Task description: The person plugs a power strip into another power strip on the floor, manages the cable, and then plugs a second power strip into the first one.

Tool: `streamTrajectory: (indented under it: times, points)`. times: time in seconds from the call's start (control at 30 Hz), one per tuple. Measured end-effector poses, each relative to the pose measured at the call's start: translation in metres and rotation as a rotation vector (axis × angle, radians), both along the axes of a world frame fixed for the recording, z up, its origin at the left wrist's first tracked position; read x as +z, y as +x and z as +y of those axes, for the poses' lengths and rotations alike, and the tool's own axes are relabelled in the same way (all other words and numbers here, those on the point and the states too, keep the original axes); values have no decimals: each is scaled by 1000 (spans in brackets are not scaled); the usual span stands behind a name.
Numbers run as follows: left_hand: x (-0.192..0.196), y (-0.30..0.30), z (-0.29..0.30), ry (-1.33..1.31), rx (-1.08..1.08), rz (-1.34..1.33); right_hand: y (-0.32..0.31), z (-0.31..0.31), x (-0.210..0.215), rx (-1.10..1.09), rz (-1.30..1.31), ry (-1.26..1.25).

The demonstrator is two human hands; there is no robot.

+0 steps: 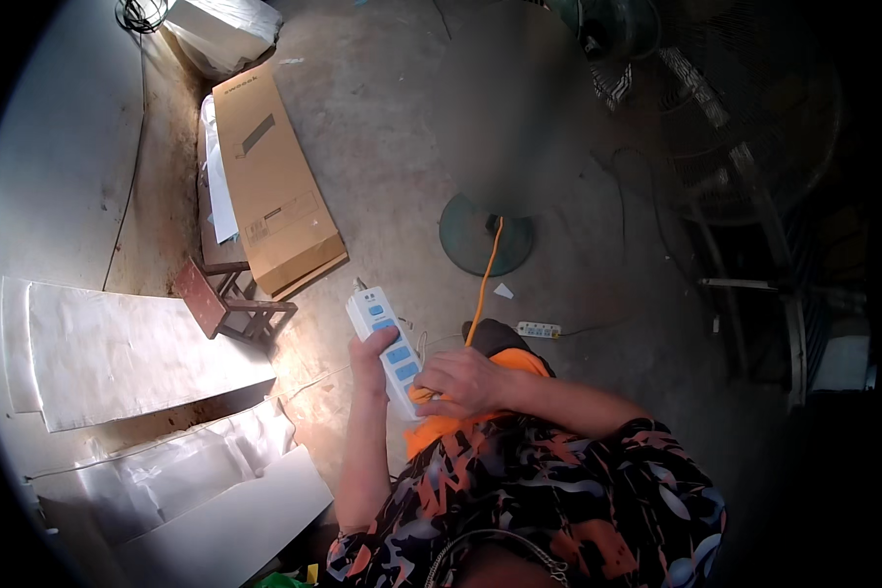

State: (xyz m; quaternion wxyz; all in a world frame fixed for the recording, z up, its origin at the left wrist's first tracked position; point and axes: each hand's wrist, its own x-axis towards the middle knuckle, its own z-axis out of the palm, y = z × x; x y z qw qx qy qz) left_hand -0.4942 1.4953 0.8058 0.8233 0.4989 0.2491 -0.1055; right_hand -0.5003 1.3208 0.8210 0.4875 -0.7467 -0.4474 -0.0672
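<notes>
A long white power strip with blue sockets lies slanted in my left hand, whose thumb presses across its face. Closed fingers of my right hand pinch an orange plug against the strip's near end. How far the plug sits in a socket is hidden by the fingers. From there an orange cord runs away from me to a round green base on the floor. A blurred dark shape hides what stands above that base.
Left of centre lie a flat cardboard box and a small wooden stool. White sheets cover the lower left. A second power strip rests on the floor beyond my right arm. Wire fan guards stand in shadow at right.
</notes>
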Motion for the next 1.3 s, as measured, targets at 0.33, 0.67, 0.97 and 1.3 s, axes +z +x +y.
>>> streamTrajectory:
  times: [0.33, 0.67, 0.97, 1.3]
  points:
    - [-15, 56, -35, -117, -165, 195, 72, -23, -32, -90, 305, 96]
    - [-31, 169, -87, -834, -405, -92, 160, -98, -115, 604, 1716, 791]
    - [-137, 202, -133, 392, -717, -109, 150, -126, -104, -368, 1407, -396]
    - [-199, 230, 5, 646, -1011, -8, 181, -221, -185, -699, 1704, -1104]
